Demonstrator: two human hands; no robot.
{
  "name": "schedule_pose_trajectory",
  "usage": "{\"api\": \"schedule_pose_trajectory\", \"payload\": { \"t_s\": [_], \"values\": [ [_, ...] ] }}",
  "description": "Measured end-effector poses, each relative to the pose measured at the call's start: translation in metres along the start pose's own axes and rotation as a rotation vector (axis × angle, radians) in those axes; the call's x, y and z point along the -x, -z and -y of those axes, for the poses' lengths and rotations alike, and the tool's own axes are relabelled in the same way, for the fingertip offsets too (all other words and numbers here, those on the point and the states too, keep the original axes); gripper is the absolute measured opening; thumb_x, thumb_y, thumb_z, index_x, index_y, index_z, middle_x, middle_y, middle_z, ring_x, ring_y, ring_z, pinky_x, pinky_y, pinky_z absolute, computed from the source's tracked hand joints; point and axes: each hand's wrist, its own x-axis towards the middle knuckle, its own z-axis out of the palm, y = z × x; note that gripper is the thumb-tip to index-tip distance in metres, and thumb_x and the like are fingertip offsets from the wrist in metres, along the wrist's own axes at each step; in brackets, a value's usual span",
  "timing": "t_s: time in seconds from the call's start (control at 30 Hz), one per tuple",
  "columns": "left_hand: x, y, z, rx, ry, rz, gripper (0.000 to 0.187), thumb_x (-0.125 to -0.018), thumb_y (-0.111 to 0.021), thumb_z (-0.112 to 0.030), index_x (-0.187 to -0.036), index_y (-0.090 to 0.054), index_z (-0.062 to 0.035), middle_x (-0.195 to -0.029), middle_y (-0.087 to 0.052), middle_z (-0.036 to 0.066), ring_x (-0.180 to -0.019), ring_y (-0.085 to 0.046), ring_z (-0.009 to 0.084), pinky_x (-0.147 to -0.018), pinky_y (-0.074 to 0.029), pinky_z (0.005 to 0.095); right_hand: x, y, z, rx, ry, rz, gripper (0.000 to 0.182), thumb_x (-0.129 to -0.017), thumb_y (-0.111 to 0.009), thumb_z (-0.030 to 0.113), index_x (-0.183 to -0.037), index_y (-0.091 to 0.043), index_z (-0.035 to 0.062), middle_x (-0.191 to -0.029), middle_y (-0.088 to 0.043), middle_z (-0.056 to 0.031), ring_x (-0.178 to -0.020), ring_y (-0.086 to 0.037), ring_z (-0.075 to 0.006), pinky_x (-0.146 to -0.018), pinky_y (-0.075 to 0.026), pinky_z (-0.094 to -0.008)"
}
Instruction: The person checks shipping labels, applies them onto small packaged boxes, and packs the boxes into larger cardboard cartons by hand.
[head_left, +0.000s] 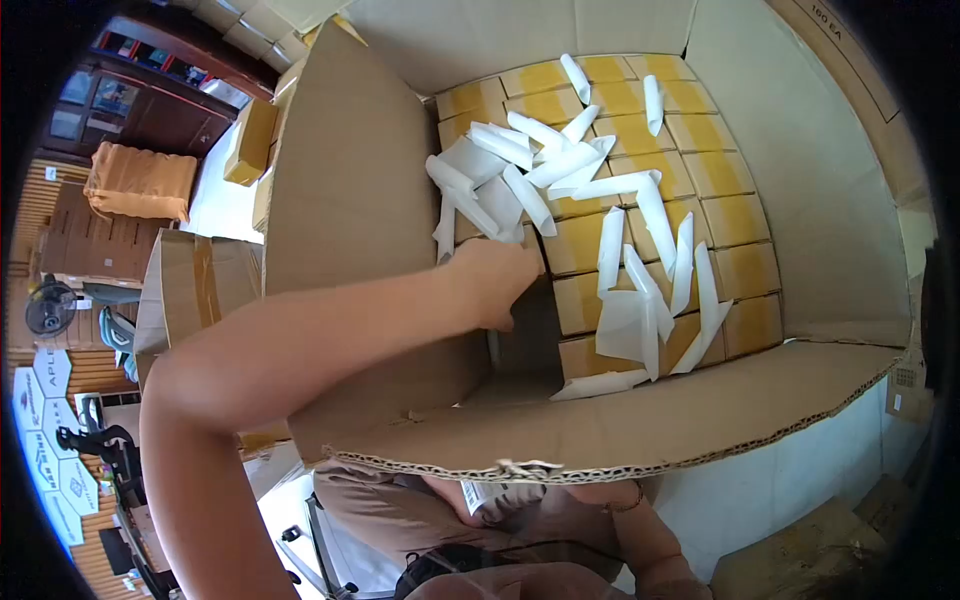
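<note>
My left hand reaches down into a large open carton, over a dark gap at the near left. Its fingers are curled; what they hold, if anything, is hidden. Beside it, small brown boxes sealed with yellowish tape stand packed in rows. White rolled paper sheets lie scattered on top of them, some partly unrolled. My right hand is below the carton's near flap, which covers its fingers. A white label with dark print shows near it, on something partly hidden.
Another carton stands at the left, beyond the arm. More boxes lie at the lower right on the pale floor. A fan, an orange-covered seat and a dark cabinet are further left.
</note>
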Motion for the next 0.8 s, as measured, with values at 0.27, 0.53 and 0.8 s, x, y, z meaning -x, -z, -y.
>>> {"api": "schedule_pose_trajectory", "payload": {
  "t_s": [0.27,0.53,0.8],
  "values": [
    [-0.009,-0.017,0.002,-0.266,0.192,-0.486,0.085,-0.057,-0.089,-0.038,-0.118,-0.041,-0.0024,-0.109,-0.059,0.015,-0.094,-0.066,0.0281,-0.073,-0.057,0.0346,-0.063,0.054,0.094,0.184,-0.121,-0.129,0.028,-0.092,-0.064,0.012,-0.118,-0.061,0.0020,-0.116,-0.066,-0.0109,-0.108,-0.061,-0.0215,-0.094,-0.047,-0.0332],
    [0.000,-0.016,-0.001,-0.125,0.031,-0.298,0.086,-0.057,-0.085,-0.040,-0.117,-0.040,-0.0003,-0.100,-0.063,0.017,-0.087,-0.065,0.0348,-0.073,-0.055,0.0414,-0.084,0.067,0.106,-0.694,-0.167,-0.071,0.011,-0.097,-0.053,0.003,-0.106,-0.058,-0.0017,-0.124,-0.063,-0.0161,-0.120,-0.056,-0.0205,-0.101,-0.044,-0.0327],
    [0.065,0.033,-0.023,0.120,0.285,-0.152,0.075,-0.058,-0.080,-0.048,-0.109,-0.055,0.0004,-0.099,-0.068,0.018,-0.091,-0.066,0.0349,-0.078,-0.053,0.0427,-0.079,0.064,0.108,-0.791,-0.174,-0.117,0.012,-0.097,-0.051,0.000,-0.108,-0.058,-0.0008,-0.129,-0.059,-0.0166,-0.126,-0.052,-0.0235,-0.106,-0.040,-0.0347]
  ]
}}
